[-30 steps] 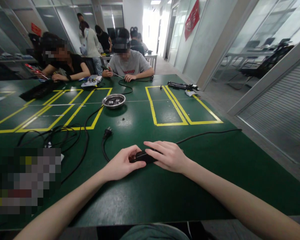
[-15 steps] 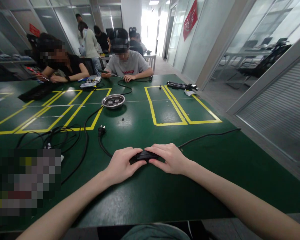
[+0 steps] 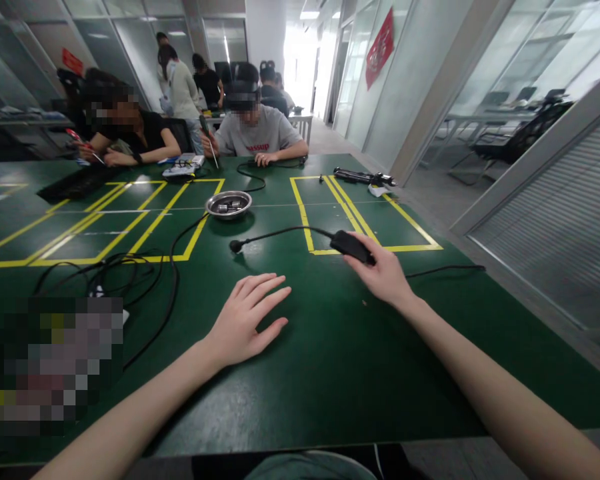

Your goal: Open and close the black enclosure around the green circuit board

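Observation:
Between the thumb and fingers of my right hand (image 3: 383, 273) is a black power adapter (image 3: 351, 247), lifted and tilted above the green table (image 3: 320, 373). One cord runs left from it to a black plug (image 3: 236, 247). Another thin black cable (image 3: 445, 270) trails to the right from behind my hand. My left hand (image 3: 253, 317) is open over the table with its fingers stretched out, and holds nothing. It is apart from the adapter.
A metal bowl (image 3: 229, 205) with small metal parts stands beyond the plug. Coiled black cables (image 3: 110, 273) lie left, near a blurred-out patch. Yellow tape (image 3: 405, 249) marks rectangles. A folded tripod (image 3: 363, 177) lies at the far right. Across the table, a person (image 3: 257, 130) holds a screwdriver-like tool.
My left hand has let go of the power adapter. My right hand has carried it forward and to the right, pulling the plug along. The person opposite has raised the tool upright.

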Available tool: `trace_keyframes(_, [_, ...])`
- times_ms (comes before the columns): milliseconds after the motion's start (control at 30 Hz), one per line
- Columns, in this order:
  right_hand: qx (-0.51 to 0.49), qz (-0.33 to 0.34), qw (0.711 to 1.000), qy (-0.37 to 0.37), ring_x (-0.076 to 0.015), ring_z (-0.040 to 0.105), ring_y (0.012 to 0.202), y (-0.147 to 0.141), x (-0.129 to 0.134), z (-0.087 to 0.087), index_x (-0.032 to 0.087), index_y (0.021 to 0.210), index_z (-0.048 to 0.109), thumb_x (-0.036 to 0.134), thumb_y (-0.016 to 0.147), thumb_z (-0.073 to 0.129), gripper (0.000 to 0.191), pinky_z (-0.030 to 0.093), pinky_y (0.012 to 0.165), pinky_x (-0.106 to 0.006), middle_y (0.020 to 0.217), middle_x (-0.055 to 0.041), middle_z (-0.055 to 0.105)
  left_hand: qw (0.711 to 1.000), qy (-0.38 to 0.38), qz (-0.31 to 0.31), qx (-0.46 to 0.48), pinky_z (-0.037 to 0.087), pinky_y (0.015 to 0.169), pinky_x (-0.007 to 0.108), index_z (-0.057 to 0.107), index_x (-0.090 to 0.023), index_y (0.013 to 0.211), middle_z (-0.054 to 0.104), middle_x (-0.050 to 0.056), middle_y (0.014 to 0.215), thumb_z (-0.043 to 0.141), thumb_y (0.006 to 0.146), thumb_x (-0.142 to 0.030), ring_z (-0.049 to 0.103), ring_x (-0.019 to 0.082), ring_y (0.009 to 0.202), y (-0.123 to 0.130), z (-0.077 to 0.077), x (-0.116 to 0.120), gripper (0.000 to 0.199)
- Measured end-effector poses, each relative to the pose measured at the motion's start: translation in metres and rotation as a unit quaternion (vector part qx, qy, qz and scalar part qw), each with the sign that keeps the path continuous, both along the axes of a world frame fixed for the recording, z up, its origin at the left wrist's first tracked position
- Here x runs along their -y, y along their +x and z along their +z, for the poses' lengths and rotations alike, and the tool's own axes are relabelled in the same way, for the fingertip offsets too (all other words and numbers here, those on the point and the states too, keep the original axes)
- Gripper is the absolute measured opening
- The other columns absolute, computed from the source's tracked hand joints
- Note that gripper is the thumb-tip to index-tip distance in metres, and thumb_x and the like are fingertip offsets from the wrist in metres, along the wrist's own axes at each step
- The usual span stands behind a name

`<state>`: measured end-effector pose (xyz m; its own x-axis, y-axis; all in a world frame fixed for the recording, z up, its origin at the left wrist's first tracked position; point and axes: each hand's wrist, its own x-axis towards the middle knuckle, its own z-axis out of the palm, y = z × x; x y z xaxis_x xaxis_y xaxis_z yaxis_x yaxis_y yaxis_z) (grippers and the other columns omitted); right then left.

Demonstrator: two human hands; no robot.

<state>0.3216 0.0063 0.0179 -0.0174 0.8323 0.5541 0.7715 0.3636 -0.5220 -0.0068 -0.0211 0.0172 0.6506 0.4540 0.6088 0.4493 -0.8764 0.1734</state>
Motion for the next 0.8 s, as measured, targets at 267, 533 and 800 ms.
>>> trace_keyframes(267, [-0.070, -0.236, 0.969, 0.000, -0.0318, 0.069, 0.102, 0.066, -0.023, -0.002, 0.019, 0.132, 0.066, 0.049, 0.085, 0.063, 0.056, 0.055, 0.090, -0.045, 0.118, -0.0132, 0.074, 0.994, -0.082, -0.054, -0.051, 0.052, 0.106, 0.047, 0.066, -0.021, 0.133, 0.073, 0.012, 0.130, 0.059, 0.101, -0.026, 0.065, 0.027, 0.124, 0.002, -0.005, 0.001, 0.033])
trace_keyframes(533, [0.053, -0.342, 0.912, -0.222, -0.0355, 0.070, 0.101, 0.089, -0.034, -0.023, 0.023, 0.139, 0.062, 0.054, 0.091, 0.061, 0.058, 0.054, 0.085, -0.044, 0.117, -0.0162, 0.074, 0.987, -0.141, -0.049, -0.060, 0.053, 0.107, 0.047, 0.068, -0.023, 0.131, 0.075, 0.010, 0.127, 0.059, 0.101, -0.026, 0.067, 0.026, 0.122, 0.001, -0.003, 0.000, 0.032])
trace_keyframes(800, [0.048, -0.435, 0.877, -0.200, -0.0371, 0.069, 0.104, 0.112, -0.043, -0.033, 0.013, 0.134, 0.057, 0.057, 0.092, 0.060, 0.061, 0.053, 0.089, -0.048, 0.116, -0.0230, 0.069, 0.981, -0.168, -0.053, -0.076, 0.051, 0.108, 0.046, 0.067, -0.023, 0.131, 0.075, 0.009, 0.127, 0.059, 0.100, -0.025, 0.066, 0.025, 0.122, 0.003, -0.004, 0.001, 0.032])
